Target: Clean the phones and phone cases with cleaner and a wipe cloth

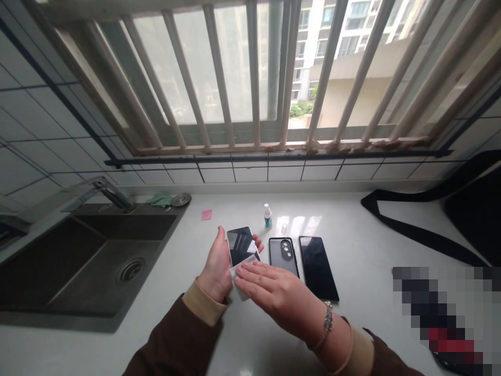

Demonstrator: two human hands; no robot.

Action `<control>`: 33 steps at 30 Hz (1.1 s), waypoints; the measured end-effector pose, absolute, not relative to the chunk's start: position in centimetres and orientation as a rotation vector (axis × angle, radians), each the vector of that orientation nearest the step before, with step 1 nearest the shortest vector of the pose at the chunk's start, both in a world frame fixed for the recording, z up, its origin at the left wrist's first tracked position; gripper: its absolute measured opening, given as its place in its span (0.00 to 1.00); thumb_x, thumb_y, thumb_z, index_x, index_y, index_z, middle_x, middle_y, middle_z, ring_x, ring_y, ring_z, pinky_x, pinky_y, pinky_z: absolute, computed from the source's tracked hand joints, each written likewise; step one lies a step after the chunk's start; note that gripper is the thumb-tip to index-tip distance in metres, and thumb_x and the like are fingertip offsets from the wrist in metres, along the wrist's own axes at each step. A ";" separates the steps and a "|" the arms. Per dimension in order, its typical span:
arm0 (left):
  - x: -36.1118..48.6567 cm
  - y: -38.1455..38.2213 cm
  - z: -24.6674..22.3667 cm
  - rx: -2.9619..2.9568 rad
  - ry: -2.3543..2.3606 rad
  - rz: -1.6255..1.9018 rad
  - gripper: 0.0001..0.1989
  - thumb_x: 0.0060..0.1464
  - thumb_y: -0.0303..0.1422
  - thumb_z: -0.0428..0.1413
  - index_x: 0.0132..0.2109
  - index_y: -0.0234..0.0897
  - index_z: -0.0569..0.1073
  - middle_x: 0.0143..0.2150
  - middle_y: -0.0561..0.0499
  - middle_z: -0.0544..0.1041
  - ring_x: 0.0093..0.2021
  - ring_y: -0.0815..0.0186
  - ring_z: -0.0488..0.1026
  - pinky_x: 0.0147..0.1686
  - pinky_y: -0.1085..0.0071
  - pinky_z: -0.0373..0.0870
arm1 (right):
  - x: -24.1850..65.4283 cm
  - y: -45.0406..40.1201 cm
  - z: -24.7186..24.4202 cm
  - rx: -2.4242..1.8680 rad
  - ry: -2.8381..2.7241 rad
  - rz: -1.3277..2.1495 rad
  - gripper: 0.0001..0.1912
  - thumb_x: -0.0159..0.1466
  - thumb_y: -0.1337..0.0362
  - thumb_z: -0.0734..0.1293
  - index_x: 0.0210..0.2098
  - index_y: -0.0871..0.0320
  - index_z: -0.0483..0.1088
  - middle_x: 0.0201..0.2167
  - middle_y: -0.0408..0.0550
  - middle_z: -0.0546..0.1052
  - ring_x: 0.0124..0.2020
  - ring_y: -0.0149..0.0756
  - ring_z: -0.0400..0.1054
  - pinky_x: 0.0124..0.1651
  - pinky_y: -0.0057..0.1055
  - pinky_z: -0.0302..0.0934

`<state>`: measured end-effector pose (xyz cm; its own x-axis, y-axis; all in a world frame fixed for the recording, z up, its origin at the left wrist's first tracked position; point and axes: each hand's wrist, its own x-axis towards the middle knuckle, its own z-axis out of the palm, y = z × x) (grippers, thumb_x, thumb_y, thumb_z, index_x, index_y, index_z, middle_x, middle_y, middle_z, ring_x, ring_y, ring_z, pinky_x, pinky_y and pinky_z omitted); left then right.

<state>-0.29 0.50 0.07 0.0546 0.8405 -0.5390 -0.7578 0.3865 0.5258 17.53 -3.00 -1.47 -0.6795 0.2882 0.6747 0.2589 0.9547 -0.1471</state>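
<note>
My left hand (218, 269) holds a smartphone (241, 244) with its dark screen facing up, the fingers wrapped round its back and sides. Over the phone's lower end, my right hand (276, 291) presses a pale, thin cloth (241, 293) flat under its fingers. Just right of the hands lies a phone case (277, 249) with a black rim and a camera cutout; my right hand hides its lower part. Beside the case rests a larger black phone or small tablet (319, 267). A small white spray bottle (267, 216) stands upright behind, with a clear cap (284, 228) near it.
On the left is a dark sink (156, 261) with a faucet (113, 193), a green cloth (159, 199) and a metal drain strainer (180, 200). A pink paper note (206, 214) lies on the white counter (235, 203). A black strap (422, 235) trails from a bag at right.
</note>
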 end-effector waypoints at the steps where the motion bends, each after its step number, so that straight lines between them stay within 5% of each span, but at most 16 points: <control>1: 0.1 0.2 0.0 0.142 0.861 1.206 0.41 0.70 0.60 0.40 0.48 0.23 0.78 0.38 0.32 0.83 0.38 0.51 0.84 0.44 0.56 0.83 | 17.6 -2.9 -1.5 -0.400 -2.326 0.040 0.17 0.75 0.74 0.64 0.60 0.65 0.75 0.61 0.52 0.80 0.64 0.41 0.74 0.72 0.38 0.66; 7: 1.7 -1.1 -0.2 0.201 0.731 1.080 0.36 0.71 0.55 0.46 0.49 0.23 0.80 0.39 0.31 0.84 0.42 0.51 0.85 0.48 0.60 0.81 | 17.7 -2.5 -1.9 -0.471 -2.208 0.015 0.20 0.73 0.77 0.65 0.62 0.65 0.74 0.62 0.54 0.79 0.66 0.42 0.72 0.72 0.40 0.66; 11: 1.4 -0.8 0.0 0.162 0.782 1.187 0.30 0.72 0.51 0.47 0.49 0.27 0.79 0.37 0.37 0.83 0.37 0.54 0.84 0.41 0.61 0.82 | 17.7 -3.0 -1.5 -0.419 -2.210 0.200 0.19 0.73 0.75 0.66 0.60 0.60 0.76 0.60 0.52 0.81 0.63 0.40 0.75 0.72 0.38 0.66; 16: 1.3 -0.2 0.3 0.234 0.747 1.281 0.21 0.72 0.42 0.47 0.51 0.32 0.78 0.40 0.39 0.84 0.35 0.56 0.83 0.46 0.56 0.81 | 18.6 -2.9 -0.4 -0.718 -1.850 0.944 0.12 0.76 0.64 0.67 0.53 0.53 0.81 0.43 0.44 0.87 0.41 0.36 0.84 0.47 0.30 0.79; 19: 1.3 -0.4 0.3 0.302 0.694 1.163 0.19 0.71 0.38 0.47 0.50 0.30 0.79 0.42 0.38 0.84 0.36 0.56 0.82 0.46 0.57 0.80 | 19.8 -1.9 -0.2 -1.039 -1.546 0.994 0.17 0.78 0.56 0.63 0.52 0.56 0.82 0.40 0.48 0.87 0.39 0.41 0.84 0.39 0.32 0.79; 26: 1.5 -1.9 -0.5 0.494 0.726 0.713 0.28 0.70 0.45 0.46 0.49 0.23 0.82 0.40 0.31 0.84 0.35 0.51 0.83 0.40 0.57 0.81 | 20.1 -0.6 -1.6 -1.108 -1.789 0.278 0.20 0.76 0.66 0.62 0.62 0.58 0.77 0.59 0.56 0.81 0.58 0.48 0.79 0.64 0.43 0.74; 29: 2.1 -1.9 -0.8 0.471 0.736 0.724 0.22 0.69 0.42 0.50 0.48 0.29 0.82 0.36 0.37 0.84 0.33 0.53 0.83 0.37 0.62 0.79 | 19.3 -0.7 -2.4 -0.988 -2.012 0.169 0.21 0.76 0.71 0.60 0.64 0.62 0.75 0.63 0.58 0.77 0.65 0.47 0.73 0.69 0.45 0.69; 33: 2.9 -1.4 -0.6 0.380 0.712 0.962 0.14 0.66 0.33 0.54 0.48 0.31 0.82 0.39 0.42 0.85 0.41 0.56 0.83 0.48 0.64 0.78 | 18.6 -1.1 -2.8 -0.894 -2.174 0.139 0.22 0.76 0.73 0.58 0.65 0.63 0.73 0.65 0.58 0.76 0.68 0.44 0.70 0.72 0.43 0.65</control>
<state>2.86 -1.39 -0.62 0.3727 0.8469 -0.3792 -0.6101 0.5315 0.5876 18.64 -1.07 -2.80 -0.4603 0.6397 0.6156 0.5560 0.7483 -0.3618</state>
